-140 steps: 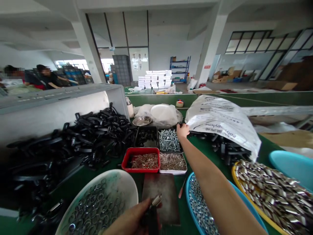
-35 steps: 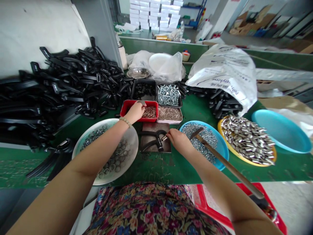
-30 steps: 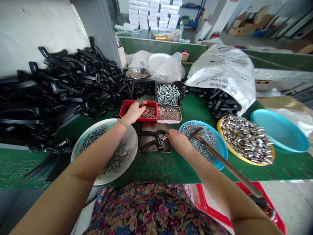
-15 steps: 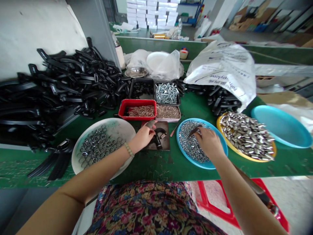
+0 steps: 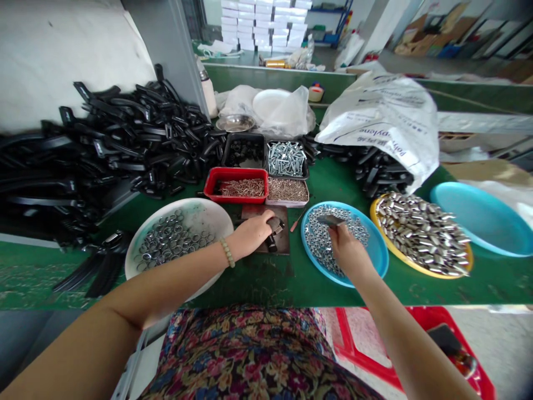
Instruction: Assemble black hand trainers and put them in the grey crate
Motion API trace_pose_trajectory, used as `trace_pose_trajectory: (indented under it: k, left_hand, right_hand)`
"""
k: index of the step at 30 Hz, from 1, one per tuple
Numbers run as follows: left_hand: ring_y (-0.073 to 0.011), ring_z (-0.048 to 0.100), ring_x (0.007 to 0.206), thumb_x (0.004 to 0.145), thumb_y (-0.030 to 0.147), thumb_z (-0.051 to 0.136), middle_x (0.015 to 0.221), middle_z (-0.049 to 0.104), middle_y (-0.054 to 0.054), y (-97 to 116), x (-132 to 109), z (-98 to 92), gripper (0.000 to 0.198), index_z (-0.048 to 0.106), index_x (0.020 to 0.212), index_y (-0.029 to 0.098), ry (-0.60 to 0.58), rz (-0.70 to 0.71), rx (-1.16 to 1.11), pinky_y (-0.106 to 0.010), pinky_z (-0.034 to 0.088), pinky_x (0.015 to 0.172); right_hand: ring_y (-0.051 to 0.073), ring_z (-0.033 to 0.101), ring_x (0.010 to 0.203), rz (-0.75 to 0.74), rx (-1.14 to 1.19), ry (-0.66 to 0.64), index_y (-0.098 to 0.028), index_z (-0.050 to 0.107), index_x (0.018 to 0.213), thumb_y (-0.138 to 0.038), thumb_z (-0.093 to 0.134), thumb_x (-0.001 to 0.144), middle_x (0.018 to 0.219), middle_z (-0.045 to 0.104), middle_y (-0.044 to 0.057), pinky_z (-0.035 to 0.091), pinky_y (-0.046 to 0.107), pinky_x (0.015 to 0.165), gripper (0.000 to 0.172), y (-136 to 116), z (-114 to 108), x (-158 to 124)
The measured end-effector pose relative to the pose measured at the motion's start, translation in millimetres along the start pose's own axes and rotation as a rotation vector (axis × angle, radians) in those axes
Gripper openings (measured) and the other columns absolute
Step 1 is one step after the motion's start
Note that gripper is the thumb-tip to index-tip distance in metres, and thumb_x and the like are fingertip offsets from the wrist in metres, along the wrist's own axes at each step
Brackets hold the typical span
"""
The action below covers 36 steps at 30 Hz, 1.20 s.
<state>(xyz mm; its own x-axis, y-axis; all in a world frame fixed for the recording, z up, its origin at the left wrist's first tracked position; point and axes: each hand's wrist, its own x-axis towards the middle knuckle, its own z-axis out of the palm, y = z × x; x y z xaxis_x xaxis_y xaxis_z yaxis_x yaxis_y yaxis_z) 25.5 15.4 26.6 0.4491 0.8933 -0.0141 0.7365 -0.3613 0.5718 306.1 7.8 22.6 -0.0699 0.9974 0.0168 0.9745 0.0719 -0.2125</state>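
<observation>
Closest on my feed, the left grip (image 5: 250, 234) is closed over one black plastic handle (image 5: 275, 228), which lies on a scuffed dark steel plate (image 5: 254, 210) on the green table (image 5: 291, 283); a bead bracelet (image 5: 227, 253) circles that wrist. The right grip (image 5: 347, 250) pinches one small flat grey metal piece (image 5: 328, 220) just above a round blue basin (image 5: 386, 261) of steel hex nuts (image 5: 333, 244), too many to count. Left of the left grip sits a round white basin (image 5: 212, 222) of steel rings (image 5: 170, 239). Right of the right grip, a yellow tray (image 5: 400, 256) holds a mound of ribbed silver sleeves (image 5: 422, 233), with a turquoise basin (image 5: 487, 222) beyond it. Ahead of both grips stand four small trays: a red one (image 5: 237, 199) of thin pins, a white one (image 5: 287, 204) of finer brass-coloured bits, a steel one (image 5: 306, 158) of screws and a black one (image 5: 244, 136) of black parts. Farther left rises a heap of black handles (image 5: 112, 150), and a white polypropylene sack (image 5: 383, 116) lies farther right.
</observation>
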Motion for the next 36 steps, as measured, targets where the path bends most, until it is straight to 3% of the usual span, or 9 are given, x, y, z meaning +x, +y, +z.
trace_pose_trajectory:
  k: [5, 9, 15, 18, 20, 25, 29, 33, 36]
  left_hand:
    - [-0.0232, 0.049, 0.117, 0.092, 0.030, 0.044, 0.122, 0.057, -0.009, -16.1, -17.1, 3.7, 0.029, 0.059, 0.113, 0.018, 0.133, 0.125, 0.126, -0.040, 0.036, 0.106]
    - [-0.0259, 0.042, 0.123, 0.085, 0.029, 0.057, 0.130, 0.050, -0.009, -28.7, -28.0, 7.8, 0.035, 0.058, 0.120, 0.024, 0.182, 0.150, 0.199, -0.051, 0.026, 0.110]
    - [-0.0246, 0.047, 0.118, 0.080, 0.028, 0.064, 0.125, 0.054, -0.008, -33.7, -26.7, 14.1, 0.046, 0.053, 0.124, 0.023, 0.201, 0.088, 0.110, -0.048, 0.028, 0.109]
    - [-0.0243, 0.047, 0.119, 0.077, 0.029, 0.067, 0.124, 0.055, -0.009, -34.0, -24.1, 13.6, 0.055, 0.047, 0.127, 0.019, 0.251, 0.037, 0.040, -0.045, 0.031, 0.108]
    - [-0.0243, 0.046, 0.120, 0.076, 0.028, 0.067, 0.125, 0.054, -0.009, -32.0, -25.3, 12.4, 0.056, 0.046, 0.127, 0.019, 0.246, 0.047, 0.053, -0.044, 0.029, 0.109]
    - [-0.0279, 0.047, 0.112, 0.086, 0.022, 0.053, 0.120, 0.055, -0.011, -16.1, -34.3, 10.9, 0.038, 0.053, 0.124, 0.020, 0.087, 0.098, 0.272, -0.046, 0.038, 0.097]
    - [-0.0226, 0.053, 0.102, 0.092, 0.018, 0.038, 0.110, 0.059, -0.012, -0.3, -27.9, 1.0, 0.033, 0.055, 0.121, 0.014, 0.031, 0.059, 0.115, -0.035, 0.043, 0.090]
    - [-0.0179, 0.061, 0.079, 0.095, 0.035, 0.036, 0.090, 0.066, -0.007, 4.6, -13.0, -9.0, 0.034, 0.064, 0.099, 0.014, -0.092, -0.114, -0.161, -0.029, 0.047, 0.076]
    - [-0.0199, 0.061, 0.080, 0.094, 0.031, 0.038, 0.087, 0.067, -0.009, -2.0, -13.6, -7.2, 0.033, 0.065, 0.087, 0.013, -0.115, -0.181, 0.024, -0.031, 0.045, 0.076]
  right_hand:
    - [0.027, 0.067, 0.077, -0.191, 0.258, -0.056, -0.016, 0.051, 0.108, -0.035, 0.027, 0.096, 0.089, 0.069, 0.013, 0.044, 0.031, 0.062, 0.033, -55.0, -15.8, -11.6]
    - [0.026, 0.067, 0.075, -0.180, 0.231, -0.100, -0.017, 0.050, 0.109, -0.035, 0.028, 0.096, 0.088, 0.070, 0.013, 0.043, 0.030, 0.062, 0.032, -74.8, -21.8, -7.5]
    - [0.024, 0.067, 0.080, -0.222, 0.256, -0.150, -0.018, 0.049, 0.110, -0.032, 0.028, 0.097, 0.092, 0.069, 0.011, 0.042, 0.028, 0.064, 0.028, -104.1, -25.1, -3.4]
    - [0.022, 0.067, 0.073, -0.250, 0.199, -0.267, -0.018, 0.051, 0.108, -0.029, 0.031, 0.097, 0.084, 0.070, 0.010, 0.040, 0.027, 0.060, 0.026, -116.6, -22.4, -0.9]
    - [0.021, 0.067, 0.071, -0.234, 0.163, -0.299, -0.018, 0.051, 0.109, -0.029, 0.030, 0.097, 0.083, 0.070, 0.010, 0.039, 0.027, 0.059, 0.026, -110.4, -19.5, 1.6]
    - [0.022, 0.064, 0.067, 0.018, -0.077, -0.048, -0.019, 0.049, 0.118, -0.038, 0.026, 0.098, 0.096, 0.067, 0.012, 0.041, 0.031, 0.058, 0.036, -40.5, -10.6, 4.6]
    - [0.028, 0.061, 0.080, 0.042, -0.353, 0.048, -0.015, 0.053, 0.119, -0.036, 0.033, 0.095, 0.103, 0.062, 0.018, 0.045, 0.038, 0.065, 0.038, 8.0, -3.4, 10.5]
    - [0.029, 0.053, 0.102, -0.168, -0.348, 0.197, -0.017, 0.060, 0.115, -0.033, 0.039, 0.094, 0.108, 0.061, 0.015, 0.041, 0.040, 0.083, 0.033, -8.7, -6.5, 47.9]
    - [0.025, 0.053, 0.100, -0.331, -0.280, 0.054, -0.018, 0.063, 0.109, -0.029, 0.039, 0.094, 0.104, 0.063, 0.012, 0.040, 0.034, 0.084, 0.030, -49.0, -5.8, 95.9]
